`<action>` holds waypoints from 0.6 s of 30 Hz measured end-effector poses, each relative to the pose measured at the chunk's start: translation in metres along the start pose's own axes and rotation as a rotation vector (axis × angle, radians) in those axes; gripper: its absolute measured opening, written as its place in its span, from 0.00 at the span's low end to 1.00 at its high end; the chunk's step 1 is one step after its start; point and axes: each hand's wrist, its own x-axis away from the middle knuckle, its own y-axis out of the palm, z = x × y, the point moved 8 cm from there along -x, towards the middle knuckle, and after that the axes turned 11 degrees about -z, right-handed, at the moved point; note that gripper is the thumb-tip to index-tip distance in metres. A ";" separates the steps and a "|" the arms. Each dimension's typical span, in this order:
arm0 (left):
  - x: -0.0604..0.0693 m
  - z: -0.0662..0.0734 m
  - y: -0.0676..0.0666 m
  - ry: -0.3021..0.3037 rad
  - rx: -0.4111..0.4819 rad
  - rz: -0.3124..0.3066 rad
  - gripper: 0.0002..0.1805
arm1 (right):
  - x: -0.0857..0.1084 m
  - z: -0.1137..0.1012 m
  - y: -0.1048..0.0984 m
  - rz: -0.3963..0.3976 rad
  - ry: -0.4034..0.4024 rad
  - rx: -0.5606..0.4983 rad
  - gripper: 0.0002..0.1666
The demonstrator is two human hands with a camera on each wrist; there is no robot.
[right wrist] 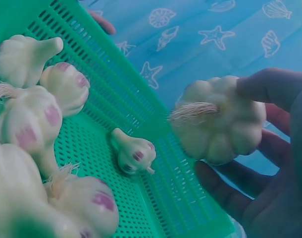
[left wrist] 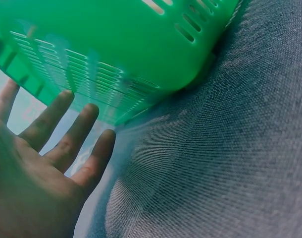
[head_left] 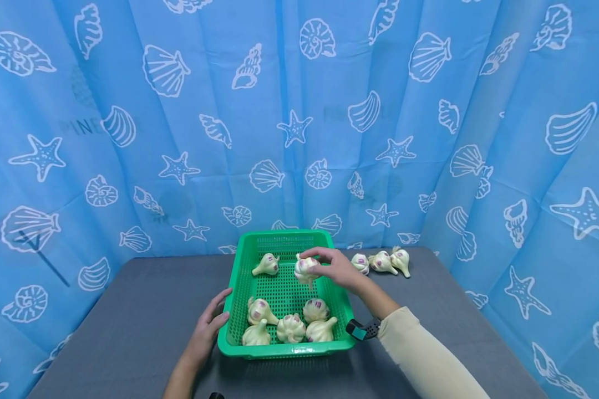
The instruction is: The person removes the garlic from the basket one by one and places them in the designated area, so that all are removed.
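My right hand [head_left: 335,270] grips a garlic bulb [head_left: 305,269] above the right back part of the green basket [head_left: 285,350]. In the right wrist view, that bulb [right wrist: 218,121] shows its roots, held between the thumb and fingers of the hand [right wrist: 275,163]. At the basket's left side is my left hand [head_left: 203,334], its fingers spread along the wall. The left wrist view shows the same hand [left wrist: 57,153] with straight fingers by the slotted wall [left wrist: 106,79]. Inside the basket, one bulb [head_left: 268,265] lies at the back left and several [head_left: 291,328] lie along the front.
Three more garlic bulbs [head_left: 381,262] lie on the grey table [head_left: 155,310], right of the basket near its back edge. A blue curtain [head_left: 289,111] with white shells hangs behind the table and along its sides.
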 end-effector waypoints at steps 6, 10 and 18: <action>0.000 0.000 0.000 0.014 0.009 -0.009 0.27 | 0.014 -0.003 -0.010 0.083 -0.049 0.003 0.20; 0.000 -0.001 0.000 0.022 0.012 -0.017 0.27 | 0.023 -0.002 -0.015 0.123 -0.068 0.005 0.21; 0.000 -0.001 0.001 0.031 0.009 -0.021 0.27 | 0.039 0.004 -0.031 0.244 -0.086 -0.005 0.21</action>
